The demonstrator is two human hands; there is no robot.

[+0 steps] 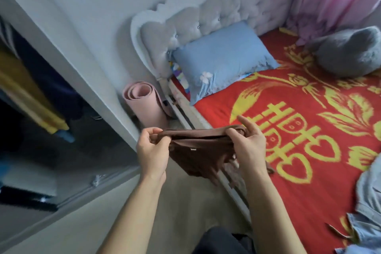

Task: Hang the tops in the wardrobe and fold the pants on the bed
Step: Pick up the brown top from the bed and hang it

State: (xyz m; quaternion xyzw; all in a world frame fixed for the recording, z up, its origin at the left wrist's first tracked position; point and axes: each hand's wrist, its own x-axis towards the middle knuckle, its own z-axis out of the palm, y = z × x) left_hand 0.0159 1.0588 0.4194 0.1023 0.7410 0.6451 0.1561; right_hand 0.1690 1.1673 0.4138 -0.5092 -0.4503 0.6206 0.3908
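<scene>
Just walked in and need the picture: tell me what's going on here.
A person stands beside the bed, holding a brown fabric garment stretched between both hands, left hand and right hand, above the floor at the edge of the red and yellow patterned bedspread. The open wardrobe is to their left. Light blue clothing lies on the bed.

head cam | looks down, tilted | near bed [309,130] edge, seemingly
</scene>
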